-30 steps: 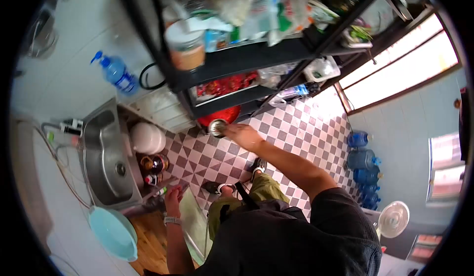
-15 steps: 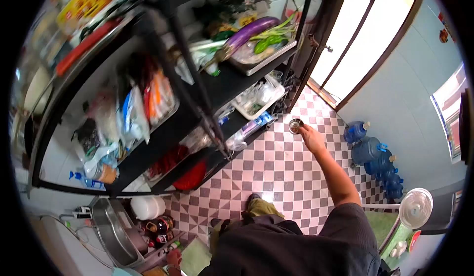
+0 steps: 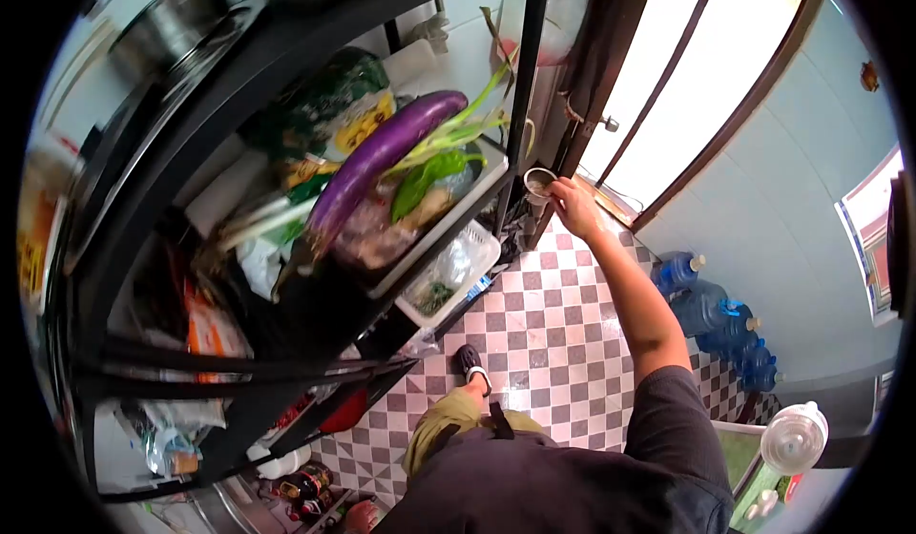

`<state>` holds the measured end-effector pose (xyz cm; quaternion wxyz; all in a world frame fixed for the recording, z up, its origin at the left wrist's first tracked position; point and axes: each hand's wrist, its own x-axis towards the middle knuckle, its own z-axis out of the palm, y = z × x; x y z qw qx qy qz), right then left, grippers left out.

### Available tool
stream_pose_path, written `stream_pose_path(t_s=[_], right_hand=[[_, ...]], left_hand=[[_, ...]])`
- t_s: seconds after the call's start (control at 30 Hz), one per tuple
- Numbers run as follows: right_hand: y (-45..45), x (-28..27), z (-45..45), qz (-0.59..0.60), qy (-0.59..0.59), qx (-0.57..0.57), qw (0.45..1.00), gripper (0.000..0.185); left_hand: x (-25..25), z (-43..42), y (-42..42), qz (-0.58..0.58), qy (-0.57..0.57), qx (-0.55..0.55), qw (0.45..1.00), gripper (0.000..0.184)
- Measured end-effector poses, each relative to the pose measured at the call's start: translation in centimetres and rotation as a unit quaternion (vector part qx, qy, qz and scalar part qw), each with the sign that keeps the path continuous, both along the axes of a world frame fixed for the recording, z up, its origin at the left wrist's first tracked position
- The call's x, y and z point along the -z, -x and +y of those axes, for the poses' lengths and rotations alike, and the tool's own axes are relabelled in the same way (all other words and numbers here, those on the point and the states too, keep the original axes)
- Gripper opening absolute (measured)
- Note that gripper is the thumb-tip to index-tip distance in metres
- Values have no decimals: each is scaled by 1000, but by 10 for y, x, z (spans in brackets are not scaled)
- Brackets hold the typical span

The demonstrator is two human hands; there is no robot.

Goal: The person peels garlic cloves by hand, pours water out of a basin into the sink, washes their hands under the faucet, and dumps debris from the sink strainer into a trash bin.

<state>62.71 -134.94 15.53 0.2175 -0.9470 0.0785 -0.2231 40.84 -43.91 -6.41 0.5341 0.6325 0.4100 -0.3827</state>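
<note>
My right hand (image 3: 575,207) is stretched out ahead with its fingers closed on the rim of a small round metal cup (image 3: 537,180). Something greyish-brown lies inside the cup, too small to make out. The cup is beside the front post of the black shelf rack (image 3: 530,76), near the door frame. Low at the bottom edge, a bit of my left hand (image 3: 361,516) shows near the bottles; its fingers cannot be made out.
On the rack, an eggplant (image 3: 386,157) and a green pepper (image 3: 426,183) lie over a metal tray (image 3: 448,224). Below sits a white basket (image 3: 485,248). Large blue water bottles (image 3: 701,307) stand along the right wall. The door (image 3: 692,76) is ahead.
I have stepped forward toward the door, and the rack looms larger on the left. My right hand has carried the cup forward, from over the floor to beside the rack post.
</note>
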Motion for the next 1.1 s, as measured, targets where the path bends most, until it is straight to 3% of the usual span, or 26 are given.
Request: stream_pose_path(t_s=[0.13,0.2,0.23,0.3,0.37,0.4,0.47,0.5,0.53,0.6,0.67,0.73,0.77,0.8,0.83,0.87,0.9,1.0,1.1], right_hand=[[-72,34,-37,-22,-114,-29,993,9],[-105,60,-49,52,-234,26,970,10],[-130,108,-61,-17,-408,-14,913,12],[-156,117,-54,-26,-638,-25,769,8],[-168,135,-57,-7,-830,-27,557,7],[-177,150,-54,-8,-876,40,481,3],[-211,251,-62,26,-831,192,521,14],[-215,269,-62,64,-856,198,474,12],[-208,258,-60,85,-856,192,472,12],[-205,226,-69,100,-919,165,345,12],[-206,208,-86,123,-925,132,334,15],[-206,198,-108,158,-948,6,275,15],[-206,172,-115,178,-937,-24,300,16],[-205,137,-119,186,-943,-42,272,16],[-204,101,-119,175,-935,-35,308,15],[-203,82,-117,165,-924,-28,343,14],[-205,98,-122,165,-925,-96,327,19],[-239,242,-129,223,-865,-198,404,12],[-232,214,-97,210,-861,-21,462,9]], left_hand=[[11,-74,-29,-8,28,-5,1000,35],[12,-106,-40,-25,44,-10,999,36],[10,-121,-43,-41,53,-15,998,37],[7,-146,-42,-86,87,-35,992,37],[-8,-168,-33,-125,103,-61,985,38],[-20,-182,-25,-119,48,-73,989,38],[-52,-220,-2,-108,-85,-125,983,37],[-65,-242,9,-83,-114,-108,984,36],[-80,-270,30,-102,-149,-113,977,38],[-105,-331,65,-107,-160,-208,959,37],[-117,-379,106,-91,-154,-240,954,37],[-122,-425,141,-66,-130,-267,953,37],[-123,-444,163,-54,-119,-281,951,37],[-125,-460,180,-41,-108,-294,949,36],[-127,-479,190,11,-98,-391,915,36],[-126,-498,208,12,-99,-407,908,36],[-110,-512,241,-10,-94,-409,908,35],[-80,-557,306,-37,-83,-459,884,35],[-67,-584,329,-37,-56,-442,894,42]])
